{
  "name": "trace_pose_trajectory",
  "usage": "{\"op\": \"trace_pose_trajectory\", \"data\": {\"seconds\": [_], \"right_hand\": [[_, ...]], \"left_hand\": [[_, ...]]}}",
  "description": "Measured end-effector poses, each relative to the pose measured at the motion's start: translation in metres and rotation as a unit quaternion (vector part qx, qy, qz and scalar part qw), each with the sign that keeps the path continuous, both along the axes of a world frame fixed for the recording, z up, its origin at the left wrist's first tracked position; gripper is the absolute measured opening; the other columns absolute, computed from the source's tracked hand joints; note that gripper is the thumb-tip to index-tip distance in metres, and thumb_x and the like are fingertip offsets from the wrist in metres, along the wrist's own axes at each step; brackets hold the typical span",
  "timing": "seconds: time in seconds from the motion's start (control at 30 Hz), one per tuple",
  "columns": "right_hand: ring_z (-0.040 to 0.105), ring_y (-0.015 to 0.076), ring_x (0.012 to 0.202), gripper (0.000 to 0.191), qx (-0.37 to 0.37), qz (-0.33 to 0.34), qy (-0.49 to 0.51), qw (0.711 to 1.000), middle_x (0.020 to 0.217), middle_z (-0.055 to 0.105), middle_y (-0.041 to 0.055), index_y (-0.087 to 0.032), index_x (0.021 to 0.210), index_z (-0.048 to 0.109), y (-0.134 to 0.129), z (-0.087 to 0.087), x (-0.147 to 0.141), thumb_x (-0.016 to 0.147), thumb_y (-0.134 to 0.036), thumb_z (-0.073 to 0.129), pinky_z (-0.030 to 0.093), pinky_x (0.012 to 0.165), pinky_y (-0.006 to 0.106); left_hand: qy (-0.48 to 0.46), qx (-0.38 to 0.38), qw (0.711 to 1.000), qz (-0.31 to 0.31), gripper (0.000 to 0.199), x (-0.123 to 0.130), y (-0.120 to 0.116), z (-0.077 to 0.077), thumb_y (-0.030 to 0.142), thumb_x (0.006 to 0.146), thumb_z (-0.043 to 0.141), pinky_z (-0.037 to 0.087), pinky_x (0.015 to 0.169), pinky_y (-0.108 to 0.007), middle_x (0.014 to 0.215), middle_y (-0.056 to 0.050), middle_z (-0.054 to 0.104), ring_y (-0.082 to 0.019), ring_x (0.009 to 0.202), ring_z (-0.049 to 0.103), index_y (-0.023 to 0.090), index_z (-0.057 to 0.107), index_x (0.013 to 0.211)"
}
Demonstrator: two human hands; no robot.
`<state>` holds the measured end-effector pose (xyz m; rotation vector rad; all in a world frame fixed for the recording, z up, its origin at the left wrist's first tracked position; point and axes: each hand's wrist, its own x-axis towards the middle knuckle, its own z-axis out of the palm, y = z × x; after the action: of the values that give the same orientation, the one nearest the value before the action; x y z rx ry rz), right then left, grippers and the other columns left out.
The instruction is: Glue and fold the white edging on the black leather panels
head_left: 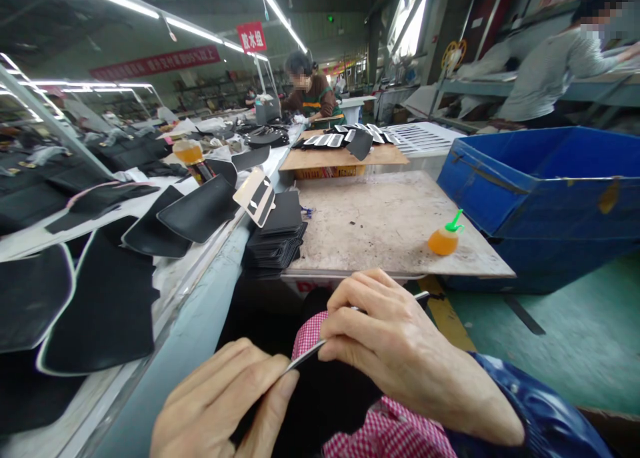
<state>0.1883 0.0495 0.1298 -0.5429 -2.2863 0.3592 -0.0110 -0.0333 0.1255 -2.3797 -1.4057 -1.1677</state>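
Observation:
A black piece with a pale edge point(307, 357) is held between both hands above a lap in red checked cloth. My left hand point(225, 398) pinches its near end between thumb and fingers. My right hand point(377, 331) grips the edge farther along, fingers curled over it. Past the right hand a dark tip of the strip sticks out. Beyond the hands, a stack of black sheets point(275, 241) sits at the left of a worn board point(370, 211). Against the stack leans a cream card with black strips point(257, 198). A round orange bottle with a green nozzle point(443, 240) stands on the board.
Black curved panels point(105, 305) lie along the bench at left, with another orange bottle point(189, 153) farther back. A blue bin point(545, 185) stands at right. Black and white pieces point(345, 137) cover a farther board. Two people work in the background.

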Motion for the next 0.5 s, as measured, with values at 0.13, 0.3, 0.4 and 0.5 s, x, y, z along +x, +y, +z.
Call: {"op": "trace_pose_trajectory", "data": {"seconds": [0.13,0.3,0.4,0.5], "right_hand": [[0.055,0.0129,0.081,0.017,-0.012,0.036,-0.01,0.999,0.086,0.065,-0.0006,-0.018,0.099,0.067,-0.003,-0.002,-0.003,0.095,-0.034,0.062,0.037,0.078,0.029],[0.053,0.0122,0.074,0.021,-0.047,0.049,0.016,0.998,0.079,0.064,-0.0006,-0.016,0.08,0.064,-0.004,-0.008,-0.011,0.098,-0.021,0.056,0.038,0.076,0.03],[0.06,0.0138,0.085,0.019,-0.048,0.031,0.013,0.998,0.094,0.071,0.0024,-0.015,0.101,0.068,0.007,-0.012,-0.005,0.101,-0.024,0.052,0.041,0.081,0.029],[0.064,0.0186,0.095,0.033,-0.053,-0.02,-0.048,0.997,0.105,0.072,0.0044,-0.018,0.118,0.067,0.022,-0.011,0.013,0.093,-0.039,0.064,0.043,0.084,0.031]], "left_hand": [[0.002,0.001,1.0,-0.009,0.014,0.004,0.002,-0.001,0.007,0.091,0.057,0.048,0.065,-0.022,0.068,0.004,0.059,-0.01,0.068,0.063,0.021,0.058,0.091],[0.025,0.003,1.0,-0.018,0.014,0.004,0.009,-0.001,0.006,0.09,0.057,0.051,0.067,-0.022,0.072,0.003,0.064,-0.009,0.065,0.062,0.02,0.058,0.093],[0.035,-0.025,0.999,-0.023,0.01,-0.005,0.012,0.0,0.011,0.094,0.055,0.051,0.066,-0.019,0.072,0.003,0.065,-0.009,0.065,0.063,0.021,0.058,0.092],[0.0,-0.022,1.0,-0.003,0.008,-0.017,0.01,-0.001,0.016,0.094,0.056,0.05,0.062,-0.019,0.069,0.003,0.063,-0.011,0.071,0.067,0.023,0.059,0.095]]}}
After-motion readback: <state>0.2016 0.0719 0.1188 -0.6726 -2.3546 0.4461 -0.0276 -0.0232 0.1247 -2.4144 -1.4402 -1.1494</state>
